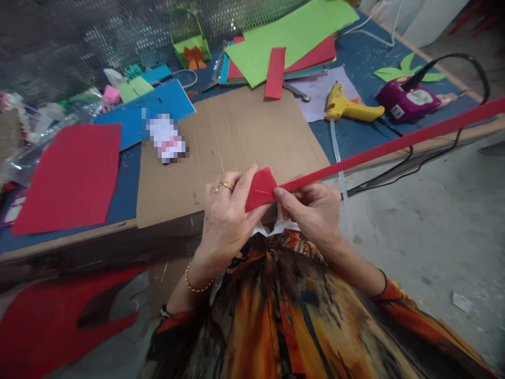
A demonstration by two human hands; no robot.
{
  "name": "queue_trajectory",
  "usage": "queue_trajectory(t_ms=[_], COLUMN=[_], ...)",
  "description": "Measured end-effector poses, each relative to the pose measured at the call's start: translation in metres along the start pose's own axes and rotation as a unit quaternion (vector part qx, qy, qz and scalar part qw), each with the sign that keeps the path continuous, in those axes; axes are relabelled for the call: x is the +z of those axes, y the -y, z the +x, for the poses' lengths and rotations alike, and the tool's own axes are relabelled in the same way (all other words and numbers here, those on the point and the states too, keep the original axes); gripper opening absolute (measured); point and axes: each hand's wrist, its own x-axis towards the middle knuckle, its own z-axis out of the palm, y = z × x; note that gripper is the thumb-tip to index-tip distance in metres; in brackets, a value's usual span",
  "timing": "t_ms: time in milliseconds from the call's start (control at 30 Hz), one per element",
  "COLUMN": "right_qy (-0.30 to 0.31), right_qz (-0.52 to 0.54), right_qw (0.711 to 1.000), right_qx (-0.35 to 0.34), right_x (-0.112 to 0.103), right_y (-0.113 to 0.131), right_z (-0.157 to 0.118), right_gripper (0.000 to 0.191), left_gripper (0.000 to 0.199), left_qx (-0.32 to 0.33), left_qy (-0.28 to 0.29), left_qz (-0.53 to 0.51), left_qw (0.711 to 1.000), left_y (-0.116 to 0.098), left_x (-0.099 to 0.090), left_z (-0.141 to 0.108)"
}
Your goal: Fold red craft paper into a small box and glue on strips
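Just in front of my body, at the near edge of the cardboard sheet (pixel 236 126), my left hand (pixel 229 205) is closed on a folded red felt-like piece (pixel 261 187). Its fingers cover the left part of that piece. My right hand (pixel 313 208) pinches the end of a long narrow red strip (pixel 379 150) between thumb and fingers. That end meets the right corner of the folded piece, and I cannot tell whether the two are joined. From there the strip runs out to the right, past the table edge.
A yellow glue gun (pixel 351 105) with a glue stick lies right of the cardboard, near a purple power box (pixel 408 97) and cables. Red (pixel 73 176), blue and green (pixel 300 31) sheets lie around. A small green basket (pixel 190 47) with an orange bow stands behind.
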Motion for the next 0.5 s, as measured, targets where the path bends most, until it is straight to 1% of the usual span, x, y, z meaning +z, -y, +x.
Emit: queue_trajectory(t_ms=[100,267,333,400,500], right_qy=[0.022,0.047,0.034,0.006,-0.018], right_qz=[0.008,-0.002,-0.010,-0.019,-0.013], right_qw=[1.000,0.999,0.999,0.999,0.998], right_qx=[0.014,0.019,0.001,-0.030,-0.060], right_x=[-0.0017,-0.0033,-0.0028,-0.0018,-0.0001], right_y=[0.0020,0.0027,0.0010,-0.0013,-0.0057], right_z=[0.0001,0.0005,0.0011,0.0016,0.0020], right_gripper=[0.044,0.050,0.049,0.048,0.039], left_gripper=[0.056,0.056,0.057,0.057,0.055], left_qx=[-0.013,-0.013,-0.021,-0.027,-0.033], left_qy=[0.006,-0.009,-0.006,-0.006,-0.015], left_qz=[0.004,-0.001,-0.001,0.002,0.013], left_qw=[1.000,1.000,1.000,1.000,0.999], left_y=[0.0001,-0.0006,-0.0009,-0.0011,-0.0015], left_x=[0.0007,0.0036,0.0044,0.0048,0.0055], left_z=[-0.0006,-0.0017,-0.0015,-0.0010,0.0003])
